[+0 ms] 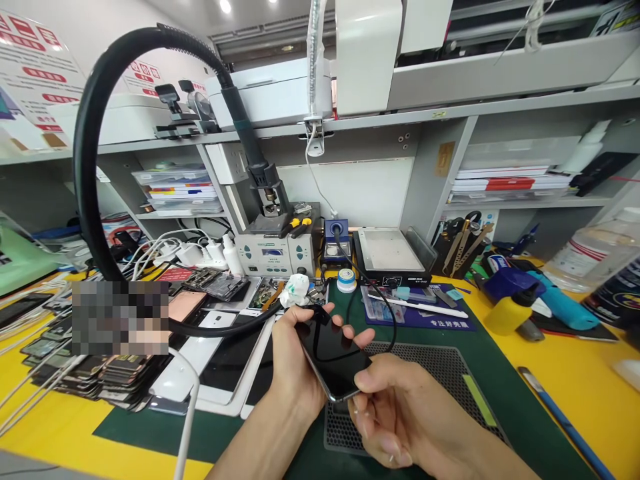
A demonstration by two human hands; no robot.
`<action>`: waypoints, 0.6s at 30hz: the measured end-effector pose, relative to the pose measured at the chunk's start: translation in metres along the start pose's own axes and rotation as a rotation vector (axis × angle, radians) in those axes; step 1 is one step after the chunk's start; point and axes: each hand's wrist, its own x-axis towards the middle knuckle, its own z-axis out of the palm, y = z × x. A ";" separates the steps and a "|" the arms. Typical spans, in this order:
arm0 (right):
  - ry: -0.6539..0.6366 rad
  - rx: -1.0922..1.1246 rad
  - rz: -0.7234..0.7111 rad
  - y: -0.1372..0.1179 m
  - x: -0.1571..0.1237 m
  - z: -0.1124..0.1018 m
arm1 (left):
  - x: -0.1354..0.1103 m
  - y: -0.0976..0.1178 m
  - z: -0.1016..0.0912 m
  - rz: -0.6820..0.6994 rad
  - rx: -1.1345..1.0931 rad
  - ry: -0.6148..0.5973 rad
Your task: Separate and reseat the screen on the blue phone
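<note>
Both hands hold a phone above the surface.

The left hand (pixel 293 363) grips the dark phone (pixel 333 357) along its side; the right hand (pixel 400 413) pinches its lower end, over the green mat (pixel 500 393) on the yellow surface (pixel 575 373).

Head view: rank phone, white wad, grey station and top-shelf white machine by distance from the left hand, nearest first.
1. phone: held in the left hand.
2. white wad: just beyond that hand, on the bench.
3. grey station: behind the wad, farther back.
4. white machine: up on the shelf, farthest.
</note>
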 end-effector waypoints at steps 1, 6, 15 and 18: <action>0.003 -0.018 -0.015 0.001 0.001 0.000 | 0.000 0.000 0.001 0.002 0.000 -0.006; 0.007 -0.149 -0.097 0.006 0.001 0.003 | -0.003 0.003 0.001 0.026 0.019 -0.082; 0.090 -0.725 -0.432 -0.004 -0.014 -0.006 | -0.018 0.001 -0.010 0.106 0.511 -0.383; 0.045 -0.675 -0.466 -0.009 -0.019 -0.008 | -0.021 0.003 -0.012 0.139 0.596 -0.542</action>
